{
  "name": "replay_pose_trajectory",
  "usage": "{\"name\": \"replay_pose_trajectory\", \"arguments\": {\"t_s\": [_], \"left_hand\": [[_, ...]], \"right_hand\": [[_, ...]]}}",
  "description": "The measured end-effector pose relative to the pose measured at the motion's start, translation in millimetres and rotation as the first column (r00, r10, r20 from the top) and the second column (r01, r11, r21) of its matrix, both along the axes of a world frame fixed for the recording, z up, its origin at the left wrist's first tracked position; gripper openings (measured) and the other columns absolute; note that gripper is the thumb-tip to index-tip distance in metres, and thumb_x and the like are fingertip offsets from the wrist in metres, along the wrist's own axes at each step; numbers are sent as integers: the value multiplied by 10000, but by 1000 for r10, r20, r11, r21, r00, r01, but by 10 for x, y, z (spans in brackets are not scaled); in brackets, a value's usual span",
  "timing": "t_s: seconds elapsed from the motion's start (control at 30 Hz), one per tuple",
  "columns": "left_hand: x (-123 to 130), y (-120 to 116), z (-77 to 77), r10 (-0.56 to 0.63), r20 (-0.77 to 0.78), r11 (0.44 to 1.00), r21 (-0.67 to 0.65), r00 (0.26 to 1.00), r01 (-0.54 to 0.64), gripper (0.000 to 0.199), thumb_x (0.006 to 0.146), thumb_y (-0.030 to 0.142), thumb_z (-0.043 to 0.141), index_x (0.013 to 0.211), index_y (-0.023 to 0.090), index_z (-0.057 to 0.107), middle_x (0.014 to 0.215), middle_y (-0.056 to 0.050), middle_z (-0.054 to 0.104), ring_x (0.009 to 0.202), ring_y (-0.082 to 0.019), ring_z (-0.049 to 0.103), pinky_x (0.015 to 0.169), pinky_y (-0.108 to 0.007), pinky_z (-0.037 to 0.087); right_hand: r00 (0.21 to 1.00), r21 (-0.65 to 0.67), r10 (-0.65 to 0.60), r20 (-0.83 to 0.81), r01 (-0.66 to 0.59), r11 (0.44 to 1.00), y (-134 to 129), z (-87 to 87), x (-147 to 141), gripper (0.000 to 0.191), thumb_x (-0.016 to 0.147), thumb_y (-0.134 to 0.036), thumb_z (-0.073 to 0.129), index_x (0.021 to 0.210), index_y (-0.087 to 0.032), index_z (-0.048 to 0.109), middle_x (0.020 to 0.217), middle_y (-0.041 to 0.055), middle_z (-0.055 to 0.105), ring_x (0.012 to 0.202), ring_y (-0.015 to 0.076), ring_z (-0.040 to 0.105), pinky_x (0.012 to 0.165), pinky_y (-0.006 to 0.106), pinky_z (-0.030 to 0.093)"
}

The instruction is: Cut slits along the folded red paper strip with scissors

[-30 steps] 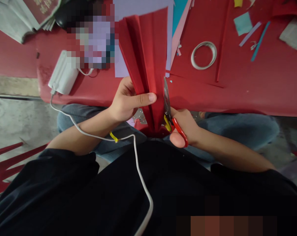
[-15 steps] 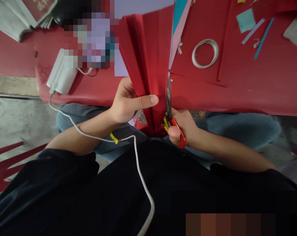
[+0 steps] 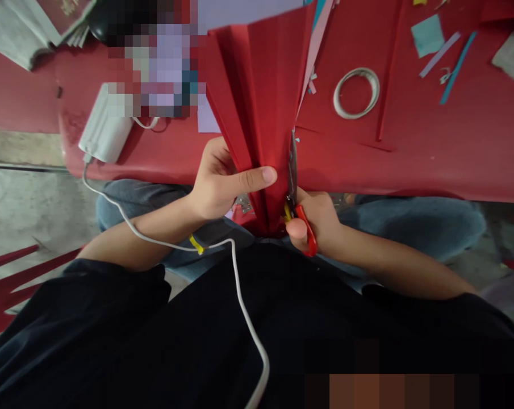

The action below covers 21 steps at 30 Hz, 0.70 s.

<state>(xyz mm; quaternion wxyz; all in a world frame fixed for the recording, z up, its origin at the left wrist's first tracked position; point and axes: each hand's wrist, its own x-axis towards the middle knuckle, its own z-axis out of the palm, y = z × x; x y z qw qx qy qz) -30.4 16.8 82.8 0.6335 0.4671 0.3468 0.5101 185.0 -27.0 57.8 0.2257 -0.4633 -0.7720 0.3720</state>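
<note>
A folded sheet of red paper (image 3: 269, 96) fans out upward from a narrow lower end. My left hand (image 3: 226, 182) is closed on it, with the thumb lying across the front and the other fingers hidden behind. In my right hand (image 3: 314, 218) are scissors (image 3: 293, 165) with red and yellow handles. Their blades point up along the paper's right edge, nearly together; whether paper lies between them I cannot tell.
On the red table (image 3: 410, 170) lie a roll of tape (image 3: 356, 94), a teal paper piece (image 3: 427, 36) and thin paper strips (image 3: 458, 68). A white power bank (image 3: 107, 128) sits at left, its white cable (image 3: 235, 272) running across my left forearm. Lilac paper (image 3: 248, 10) lies behind the red paper.
The red paper's upper right edge has swung a little to the right, covering more of the blue and pink paper behind. The scissor blades have come closer together. Both hands keep their hold.
</note>
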Motion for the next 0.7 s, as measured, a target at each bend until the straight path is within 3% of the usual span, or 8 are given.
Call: {"name": "replay_pose_trajectory", "arguments": {"t_s": [0.37,0.53,0.7], "left_hand": [[-24,9,-23,-34,-40,999,-22,999,33,166,930,427,903,952,278,834,926,38,831,884,-201,846,815,-360,742],[8,25,-43,34,76,998,-57,997,-30,364,780,518,1021,990,285,838,996,14,828,1115,-302,857,927,-427,742],[16,86,1,107,82,994,21,991,-109,313,908,572,913,1015,284,854,1078,5,835,1157,-272,842,1041,-427,707]], "right_hand": [[999,-25,-10,33,11,1000,7,41,15,1078,868,-1115,146,947,-194,701,615,42,595,573,214,587,615,363,444],[998,-18,-23,61,24,1000,3,9,18,1092,844,-1130,124,905,-205,701,637,76,649,606,242,624,617,373,461],[997,-66,33,66,-28,997,-3,-45,44,1130,853,-1123,171,1077,-182,754,637,77,628,650,282,654,646,399,483]]}}
